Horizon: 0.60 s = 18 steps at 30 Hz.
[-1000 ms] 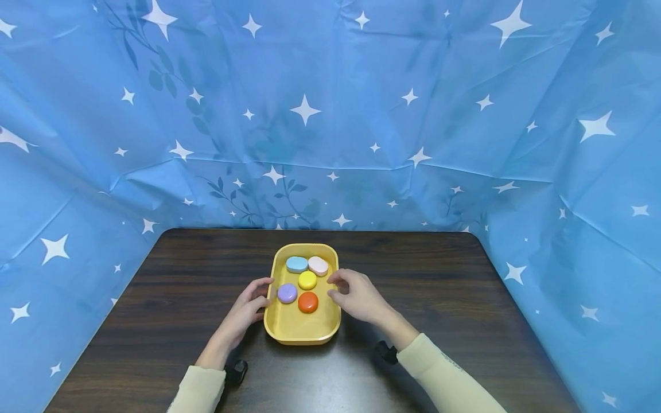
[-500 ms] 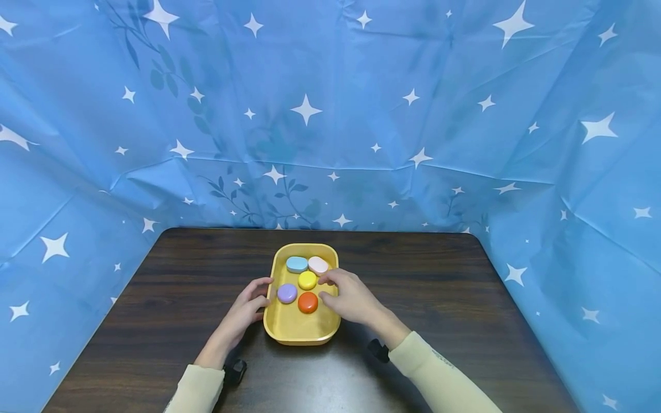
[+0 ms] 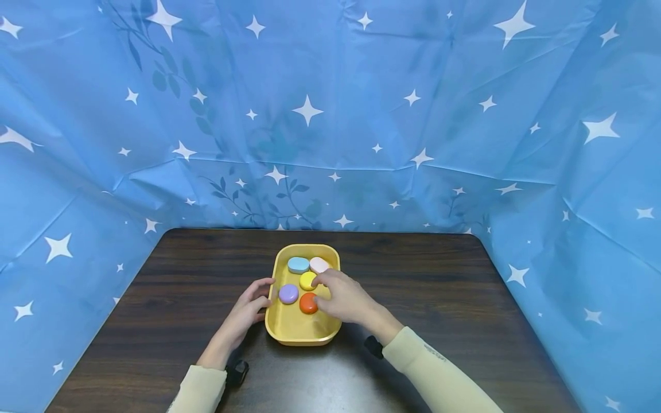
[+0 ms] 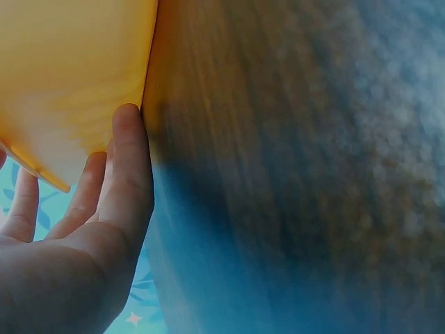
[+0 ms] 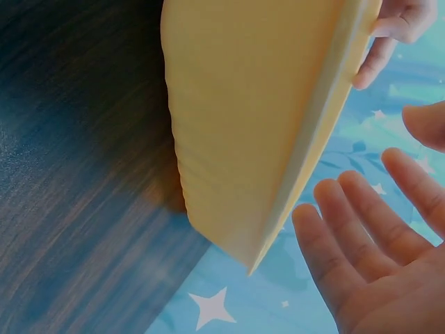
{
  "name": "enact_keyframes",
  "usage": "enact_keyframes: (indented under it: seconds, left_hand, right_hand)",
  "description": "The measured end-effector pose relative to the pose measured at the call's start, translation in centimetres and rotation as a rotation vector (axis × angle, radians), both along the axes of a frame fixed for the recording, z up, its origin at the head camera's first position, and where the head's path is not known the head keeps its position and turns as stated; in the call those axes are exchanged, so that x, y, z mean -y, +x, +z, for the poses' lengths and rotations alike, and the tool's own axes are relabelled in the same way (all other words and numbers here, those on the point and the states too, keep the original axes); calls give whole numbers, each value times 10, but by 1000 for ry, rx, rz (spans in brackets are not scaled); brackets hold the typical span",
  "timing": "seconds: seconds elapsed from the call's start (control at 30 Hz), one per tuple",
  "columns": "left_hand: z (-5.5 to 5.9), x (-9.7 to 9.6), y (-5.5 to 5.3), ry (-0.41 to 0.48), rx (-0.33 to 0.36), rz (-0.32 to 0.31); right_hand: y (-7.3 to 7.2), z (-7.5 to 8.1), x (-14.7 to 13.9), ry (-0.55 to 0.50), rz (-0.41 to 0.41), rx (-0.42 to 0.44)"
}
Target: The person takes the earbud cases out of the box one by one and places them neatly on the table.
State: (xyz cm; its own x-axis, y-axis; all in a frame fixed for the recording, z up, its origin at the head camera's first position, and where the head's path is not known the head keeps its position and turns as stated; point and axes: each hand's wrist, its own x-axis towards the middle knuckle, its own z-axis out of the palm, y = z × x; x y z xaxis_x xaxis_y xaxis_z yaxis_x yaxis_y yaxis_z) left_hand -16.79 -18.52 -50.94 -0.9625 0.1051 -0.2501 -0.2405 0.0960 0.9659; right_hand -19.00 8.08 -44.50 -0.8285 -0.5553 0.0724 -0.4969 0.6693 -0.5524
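Observation:
A yellow tray (image 3: 296,331) holds smooth rounded pieces. Inside lie a red-orange disc (image 3: 308,304), a yellow disc (image 3: 307,280), a purple disc (image 3: 288,294), a blue oval (image 3: 298,265) and a pink oval (image 3: 318,264). My left hand (image 3: 245,312) rests its fingertips against the tray's left side; in the left wrist view, fingers (image 4: 128,139) touch the outer wall. My right hand (image 3: 348,298) reaches over the right rim, thumb and forefinger apart, tips right by the red-orange and yellow discs. The right wrist view shows its fingers (image 5: 375,229) extended with nothing between them.
The tray stands on a dark wood-grain table (image 3: 423,287) with rounded far corners. Behind and beside it hangs a blue cloth (image 3: 351,132) with white stars. Each wrist wears a small black device (image 3: 237,371).
My right hand has moved left, from the tray's right rim to over the red-orange and yellow discs. My left hand stays at the tray's side, and the pieces lie where they were.

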Motion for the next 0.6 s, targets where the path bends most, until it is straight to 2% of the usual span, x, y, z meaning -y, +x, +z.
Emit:
enact_keyframes:
  seconds: [0.17,0.33,0.6]
  left_hand:
    - [-2,1,0,-7,4,6]
    - [-5,0,-1,2,7,26]
    - [-6,0,-2,0,0,23]
  right_hand:
    - [-1,-2,6,86,7,-39]
    - [-2,-6,10,125,17,-75]
    - [-3,-7,17,177,22,-94]
